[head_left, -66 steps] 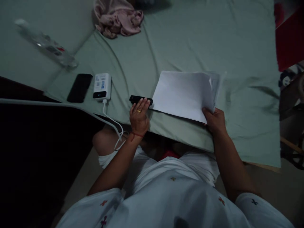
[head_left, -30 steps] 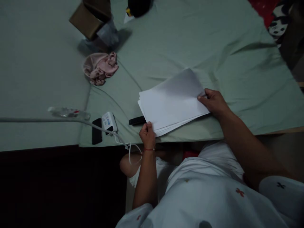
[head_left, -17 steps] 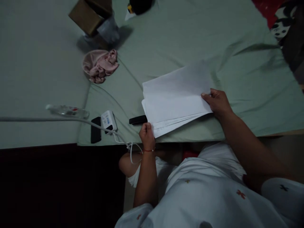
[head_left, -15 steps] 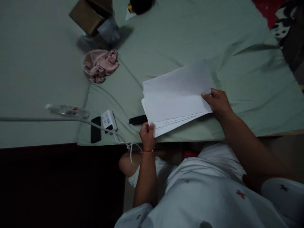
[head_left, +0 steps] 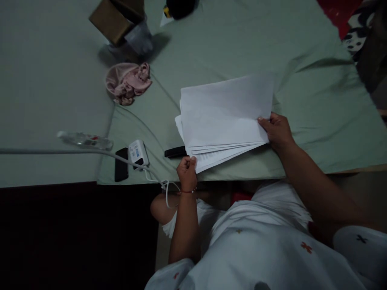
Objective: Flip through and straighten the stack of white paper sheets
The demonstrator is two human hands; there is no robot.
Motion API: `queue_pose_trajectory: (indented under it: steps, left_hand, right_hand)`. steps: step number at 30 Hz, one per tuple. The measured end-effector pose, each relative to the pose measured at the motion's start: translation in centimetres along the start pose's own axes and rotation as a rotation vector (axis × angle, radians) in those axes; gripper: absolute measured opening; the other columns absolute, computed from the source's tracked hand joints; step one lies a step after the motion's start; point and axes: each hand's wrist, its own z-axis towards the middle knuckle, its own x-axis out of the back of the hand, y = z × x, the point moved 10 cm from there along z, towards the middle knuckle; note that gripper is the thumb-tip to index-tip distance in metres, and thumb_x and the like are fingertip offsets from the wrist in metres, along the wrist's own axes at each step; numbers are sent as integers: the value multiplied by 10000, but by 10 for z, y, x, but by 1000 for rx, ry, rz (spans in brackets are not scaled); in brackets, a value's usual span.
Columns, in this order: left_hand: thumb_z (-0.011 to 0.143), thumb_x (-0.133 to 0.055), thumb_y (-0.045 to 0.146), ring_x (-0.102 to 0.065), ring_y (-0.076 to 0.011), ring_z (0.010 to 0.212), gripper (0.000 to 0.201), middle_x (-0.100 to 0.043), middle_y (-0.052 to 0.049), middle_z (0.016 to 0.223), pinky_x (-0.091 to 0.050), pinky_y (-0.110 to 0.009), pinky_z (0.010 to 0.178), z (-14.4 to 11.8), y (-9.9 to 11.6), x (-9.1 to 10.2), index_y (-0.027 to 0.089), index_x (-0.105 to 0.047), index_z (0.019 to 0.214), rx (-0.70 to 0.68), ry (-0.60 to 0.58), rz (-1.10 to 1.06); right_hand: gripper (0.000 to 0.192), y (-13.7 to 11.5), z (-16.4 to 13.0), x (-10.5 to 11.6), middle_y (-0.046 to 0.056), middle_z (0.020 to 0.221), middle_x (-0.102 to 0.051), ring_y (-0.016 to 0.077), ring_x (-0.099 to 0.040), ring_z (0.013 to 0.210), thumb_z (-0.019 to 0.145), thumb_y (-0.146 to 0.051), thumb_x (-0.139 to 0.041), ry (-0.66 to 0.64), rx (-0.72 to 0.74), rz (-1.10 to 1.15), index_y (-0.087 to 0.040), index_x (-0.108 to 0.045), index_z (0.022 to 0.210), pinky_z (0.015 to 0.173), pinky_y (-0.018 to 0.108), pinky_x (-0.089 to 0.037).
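Observation:
A stack of white paper sheets (head_left: 223, 117) lies fanned on the pale green bedsheet (head_left: 242, 44). My right hand (head_left: 276, 131) grips the stack's right edge, with the upper sheets lifted. My left hand (head_left: 186, 172) pinches the lower left corner of the bottom sheets. A small black stapler-like object (head_left: 175, 152) lies just left of the stack, close to my left hand.
A white power bank (head_left: 137, 152) with a white cable, a black phone (head_left: 121, 170) and a clear plastic bottle (head_left: 84, 141) lie at the left. A pink crumpled cloth (head_left: 128, 82), a brown box (head_left: 111, 18) and a dark object (head_left: 179, 7) sit farther back.
My right hand has raised and fanned the upper sheets further back. My left hand moved from the black object to the stack's lower left corner and holds it.

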Motion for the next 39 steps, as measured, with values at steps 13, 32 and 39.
queue_pose_trajectory:
  steps: [13, 32, 39]
  left_hand:
    - [752, -835, 684, -469, -106, 627, 534, -578, 42, 670, -399, -224, 617, 2, -7, 1, 190, -633, 737, 0, 8, -99]
    - [708, -907, 510, -529, -103, 619, 506, -574, 74, 661, -445, -222, 659, 1, -6, 3, 214, -642, 1023, 19, 70, -277]
    - [720, -892, 411, -481, -78, 627, 440, -552, 68, 741, -399, -208, 656, 4, -4, 9, 222, -579, 965, -28, 117, -248]
  right_hand:
    - [436, 0, 1, 2, 27, 846, -724, 203, -659, 745, 680, -585, -881, -14, 45, -53, -261, -705, 915, 651, 339, -532]
    - [366, -9, -3, -1, 4, 858, -795, 199, -710, 716, 614, -437, -957, -129, -46, 33, -265, -774, 880, 686, 346, -596]
    - [439, -11, -3, -4, 29, 908, -821, 271, -776, 858, 593, -489, -982, -210, -6, 3, -281, -780, 923, 738, 401, -624]
